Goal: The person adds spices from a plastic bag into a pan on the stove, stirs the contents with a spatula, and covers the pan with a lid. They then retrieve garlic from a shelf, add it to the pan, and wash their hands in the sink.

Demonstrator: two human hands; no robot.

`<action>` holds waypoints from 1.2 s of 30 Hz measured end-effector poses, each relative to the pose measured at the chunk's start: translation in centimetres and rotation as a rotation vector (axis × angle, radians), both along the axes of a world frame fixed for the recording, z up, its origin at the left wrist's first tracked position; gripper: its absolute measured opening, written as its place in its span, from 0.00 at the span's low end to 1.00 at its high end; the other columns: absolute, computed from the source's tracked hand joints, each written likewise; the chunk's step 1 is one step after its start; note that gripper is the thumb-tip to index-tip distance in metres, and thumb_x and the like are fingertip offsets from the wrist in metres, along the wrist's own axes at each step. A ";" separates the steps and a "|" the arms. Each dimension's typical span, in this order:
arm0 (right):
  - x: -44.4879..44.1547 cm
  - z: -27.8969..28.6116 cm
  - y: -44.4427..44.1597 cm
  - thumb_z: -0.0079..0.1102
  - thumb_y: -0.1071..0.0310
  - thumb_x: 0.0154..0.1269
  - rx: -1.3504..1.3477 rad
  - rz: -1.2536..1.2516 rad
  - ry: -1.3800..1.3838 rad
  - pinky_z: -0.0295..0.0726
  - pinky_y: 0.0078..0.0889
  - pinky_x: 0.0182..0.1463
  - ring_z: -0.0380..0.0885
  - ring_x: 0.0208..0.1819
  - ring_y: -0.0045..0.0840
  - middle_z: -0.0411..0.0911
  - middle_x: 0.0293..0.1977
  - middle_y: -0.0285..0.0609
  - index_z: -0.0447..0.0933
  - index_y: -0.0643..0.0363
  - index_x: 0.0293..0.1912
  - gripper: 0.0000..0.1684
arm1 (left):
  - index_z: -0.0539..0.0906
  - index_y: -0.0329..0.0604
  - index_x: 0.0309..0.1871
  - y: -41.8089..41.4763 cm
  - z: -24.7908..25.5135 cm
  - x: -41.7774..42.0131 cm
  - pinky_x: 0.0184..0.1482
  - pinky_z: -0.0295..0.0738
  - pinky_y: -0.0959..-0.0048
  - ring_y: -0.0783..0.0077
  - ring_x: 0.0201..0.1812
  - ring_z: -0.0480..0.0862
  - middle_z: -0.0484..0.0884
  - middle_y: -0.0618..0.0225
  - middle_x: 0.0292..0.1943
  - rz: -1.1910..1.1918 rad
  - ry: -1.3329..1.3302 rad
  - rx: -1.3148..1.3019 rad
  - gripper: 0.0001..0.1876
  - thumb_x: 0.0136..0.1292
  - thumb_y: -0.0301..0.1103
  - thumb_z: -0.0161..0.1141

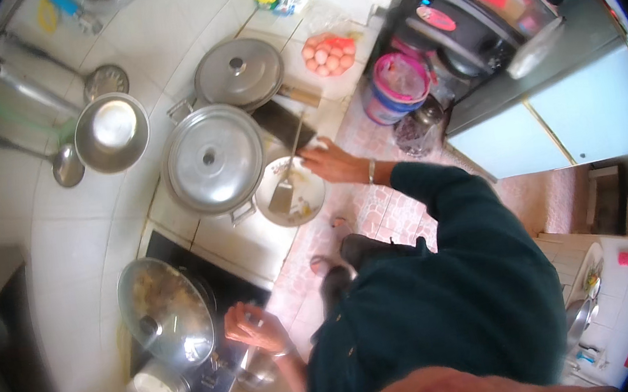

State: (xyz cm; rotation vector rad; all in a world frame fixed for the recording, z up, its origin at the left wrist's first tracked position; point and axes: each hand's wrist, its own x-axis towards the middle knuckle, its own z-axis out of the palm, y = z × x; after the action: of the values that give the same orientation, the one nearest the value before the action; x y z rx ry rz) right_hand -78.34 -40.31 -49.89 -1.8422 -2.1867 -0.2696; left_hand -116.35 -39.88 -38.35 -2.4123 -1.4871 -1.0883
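My right hand (333, 161) reaches over the rim of a white patterned bowl (317, 198), its fingers apart. A metal spatula (281, 196) lies in that bowl with food scraps, and its long handle slants up past my fingertips. Lower down, my left hand (256, 327) is curled above the dark stove edge; whether it holds anything is unclear. Beside it, a pan of food under a glass lid (166, 311) sits on the stove (211, 385). A large lidded aluminium pot (215, 155) stands close to the bowl, on the tiled counter (238, 252).
Behind the pot is a second lidded pan (239, 73). Eggs (329, 54) lie in a bag near the corner. Ladles (68, 165) and a metal pot (112, 132) hang on the wall. A pink-rimmed bucket (398, 88) and a jar (420, 127) stand at right. A white container (158, 389) is below the pan.
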 end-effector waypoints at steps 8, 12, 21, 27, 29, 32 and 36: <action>10.4 2.1 -4.7 0.56 0.68 0.54 -0.069 -0.099 0.092 0.72 0.40 0.51 0.76 0.45 0.31 0.72 0.50 0.43 0.76 0.56 0.46 0.17 | 0.76 0.38 0.45 -1.2 -0.4 8.3 0.45 0.66 0.58 0.53 0.44 0.72 0.72 0.53 0.44 -0.183 0.013 -0.046 0.16 0.52 0.14 0.55; 21.4 10.7 -4.6 0.53 0.75 0.58 -0.025 -0.290 0.364 0.76 0.38 0.48 0.75 0.47 0.41 0.74 0.48 0.49 0.75 0.61 0.48 0.16 | 0.77 0.38 0.44 -0.9 -1.3 15.2 0.46 0.65 0.56 0.53 0.45 0.72 0.72 0.53 0.44 -0.122 0.013 -0.055 0.15 0.53 0.16 0.56; 57.4 19.9 5.0 0.49 0.75 0.63 0.402 -0.296 0.646 0.79 0.26 0.44 0.82 0.40 0.30 0.82 0.35 0.45 0.80 0.60 0.40 0.10 | 0.78 0.40 0.47 -3.0 -1.1 36.5 0.47 0.74 0.61 0.54 0.47 0.76 0.75 0.54 0.46 -0.251 0.025 -0.111 0.16 0.53 0.18 0.61; 66.6 17.0 7.1 0.60 0.52 0.57 -0.134 -0.520 0.282 0.78 0.35 0.43 0.81 0.38 0.36 0.82 0.37 0.49 0.79 0.62 0.45 0.24 | 0.78 0.39 0.45 -2.1 0.2 41.7 0.49 0.72 0.61 0.54 0.48 0.75 0.75 0.54 0.46 -0.155 -0.050 -0.230 0.15 0.53 0.17 0.58; 67.3 16.2 7.3 0.63 0.48 0.53 -0.151 -0.564 0.408 0.76 0.37 0.41 0.80 0.35 0.38 0.81 0.33 0.51 0.81 0.63 0.40 0.27 | 0.76 0.39 0.47 -2.0 0.7 42.5 0.50 0.71 0.61 0.55 0.49 0.75 0.74 0.54 0.47 -0.154 0.002 -0.230 0.16 0.55 0.15 0.58; 66.6 17.1 7.7 0.62 0.53 0.55 -0.114 -0.555 0.433 0.75 0.34 0.39 0.79 0.33 0.36 0.81 0.31 0.50 0.81 0.61 0.36 0.19 | 0.79 0.38 0.43 -1.9 0.7 44.2 0.49 0.73 0.59 0.53 0.48 0.76 0.76 0.54 0.46 -0.177 0.002 -0.206 0.13 0.54 0.19 0.59; 66.5 17.2 7.4 0.57 0.56 0.56 0.017 -0.610 0.351 0.77 0.41 0.42 0.79 0.37 0.44 0.80 0.33 0.52 0.81 0.59 0.35 0.17 | 0.78 0.39 0.44 -1.2 0.9 46.8 0.49 0.73 0.60 0.54 0.47 0.76 0.76 0.56 0.46 -0.238 0.024 -0.236 0.13 0.54 0.19 0.60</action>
State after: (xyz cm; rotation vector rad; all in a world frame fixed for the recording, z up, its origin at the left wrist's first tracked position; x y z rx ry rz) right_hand -11.82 -32.86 -32.69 -2.2985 -1.3580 -0.0667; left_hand -69.53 -41.07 -37.49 -2.8135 -1.4202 -0.9666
